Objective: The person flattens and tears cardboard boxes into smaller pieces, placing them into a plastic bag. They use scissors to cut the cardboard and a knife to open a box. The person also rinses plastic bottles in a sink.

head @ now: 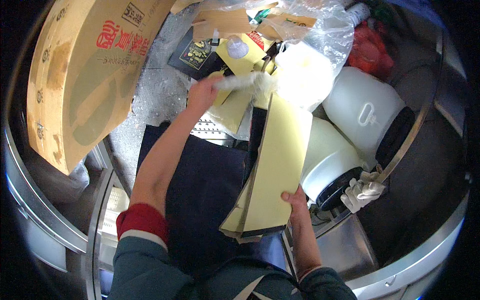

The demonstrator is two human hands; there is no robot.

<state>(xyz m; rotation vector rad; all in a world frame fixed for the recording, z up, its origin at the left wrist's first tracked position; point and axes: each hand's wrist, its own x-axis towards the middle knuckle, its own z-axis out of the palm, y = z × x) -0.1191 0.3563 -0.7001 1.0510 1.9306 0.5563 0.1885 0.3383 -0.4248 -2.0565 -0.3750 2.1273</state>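
Note:
My right hand (299,204) grips the edge of a folded yellow cardboard piece (283,161), its thumb on the yellow face. The cardboard has a dark edge and torn, brownish layers at its lower end. Farther forward, my left hand (202,93) is closed around one end of a whitish, see-through plastic strip (243,81), which is blurred. Past the strip's other end lies a clear plastic bag (330,41) with a glaringly bright white patch. A flat black sheet or panel (210,176) lies below both arms.
A large brown carton (101,67) stands at the left. White plastic drums (363,108) lie tilted at the right, near pale work gloves (362,191) on a rim. Flattened cardboard (221,22), a printed black box panel (197,52) and a red bag (369,52) lie farther off.

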